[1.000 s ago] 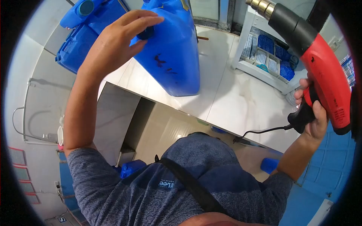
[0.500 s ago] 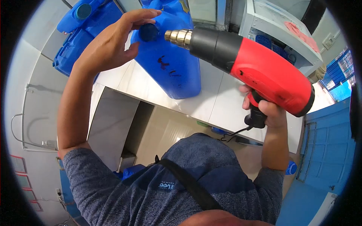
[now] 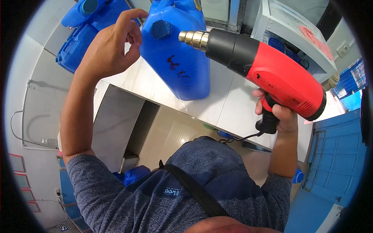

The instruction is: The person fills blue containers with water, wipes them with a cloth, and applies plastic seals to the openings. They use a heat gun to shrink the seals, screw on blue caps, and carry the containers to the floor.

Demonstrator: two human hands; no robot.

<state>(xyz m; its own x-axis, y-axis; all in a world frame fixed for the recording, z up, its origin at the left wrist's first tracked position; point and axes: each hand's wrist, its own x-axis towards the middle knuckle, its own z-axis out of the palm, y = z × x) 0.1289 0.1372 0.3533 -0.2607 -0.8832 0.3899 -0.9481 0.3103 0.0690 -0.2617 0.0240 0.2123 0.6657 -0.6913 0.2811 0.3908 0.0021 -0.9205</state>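
A red and black heat gun [image 3: 285,77] is gripped by its black handle in my right hand [image 3: 285,116]. Its stepped metal nozzle [image 3: 194,40] points left, a short way from the dark blue cap [image 3: 160,29] of a blue plastic jerrycan [image 3: 180,66]. Dark marks show on the side of the jerrycan, which stands on the white counter. My left hand [image 3: 112,46] hovers just left of the cap, holding nothing. Its index finger stretches toward the jerrycan while the other fingers curl loosely, with the thumb apart.
More blue jerrycans [image 3: 93,23] stand at the back left. The white tiled counter [image 3: 217,91] runs beneath. A white shelf unit [image 3: 291,29] with a pink cloth [image 3: 314,40] is at the back right. A black cord [image 3: 241,138] hangs from the heat gun. A blue door [image 3: 338,151] is at right.
My left hand has drawn away from the cap to the left, its fingers more curled. The heat gun has shifted slightly right in the view, and more of the cap now shows.
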